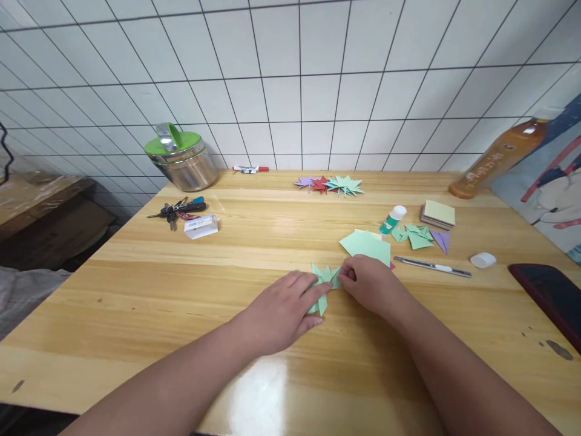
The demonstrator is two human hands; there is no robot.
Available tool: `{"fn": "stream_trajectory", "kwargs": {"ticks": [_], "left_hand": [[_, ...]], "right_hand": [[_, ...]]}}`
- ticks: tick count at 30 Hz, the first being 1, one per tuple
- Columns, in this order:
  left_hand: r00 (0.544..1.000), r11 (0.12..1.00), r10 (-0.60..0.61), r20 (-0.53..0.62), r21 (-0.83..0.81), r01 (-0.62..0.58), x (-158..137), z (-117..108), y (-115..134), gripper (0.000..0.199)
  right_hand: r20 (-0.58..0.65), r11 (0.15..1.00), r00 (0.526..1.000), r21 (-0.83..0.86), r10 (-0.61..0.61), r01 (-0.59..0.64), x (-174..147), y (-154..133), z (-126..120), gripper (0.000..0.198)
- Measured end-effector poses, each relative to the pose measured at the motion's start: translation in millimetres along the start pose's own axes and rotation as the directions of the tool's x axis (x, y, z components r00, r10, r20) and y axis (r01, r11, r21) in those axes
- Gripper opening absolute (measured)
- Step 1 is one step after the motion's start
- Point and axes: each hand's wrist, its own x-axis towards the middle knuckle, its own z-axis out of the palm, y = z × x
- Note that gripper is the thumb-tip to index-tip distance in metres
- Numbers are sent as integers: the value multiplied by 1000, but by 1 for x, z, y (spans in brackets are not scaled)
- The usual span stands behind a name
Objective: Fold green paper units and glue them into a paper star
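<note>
A pale green folded-paper piece with pointed tips (323, 304) lies on the wooden table in front of me. My left hand (290, 312) rests over its left side, fingers stretched out and the index finger pressing across the middle; part of the paper is hidden beneath. At the paper's right tip, my right hand (370, 281) is closed in a pinch on a small green flap. Just behind that hand are flat green paper sheets (367, 243), partly covered by it. A utility knife (433, 266) lies to its right.
Behind are a glue stick (393, 220), folded green pieces (418, 236), a paper stack (438, 214) and paper stars (345, 184). A cap (483, 260), phone (551, 297) and bottle (502, 154) stand right; keys (175, 211), small box (201, 226) and metal pot (188, 166) left.
</note>
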Motion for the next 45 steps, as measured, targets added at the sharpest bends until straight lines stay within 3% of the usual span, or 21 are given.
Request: {"fn": "stream_trajectory", "kwargs": {"ticks": [13,20,32,45], "left_hand": [[1000,999,11,-8,51,-10,1,5,-1,47],[1000,998,12,-6,57,-11,1,5,0,45],[1000,999,4,-2,51,-4,1,5,0,47],[1000,997,-5,17,71,4,0,6,1,50]], "right_hand": [[-16,1000,1000,-31,2,-3,-1,-2,2,12],[-89,1000,996,23,6,-4,-1,-8,-1,18],[-8,987,1000,160,19,-18,9,-7,7,14],[7,989,999,147,34,-34,11,-7,8,15]]}}
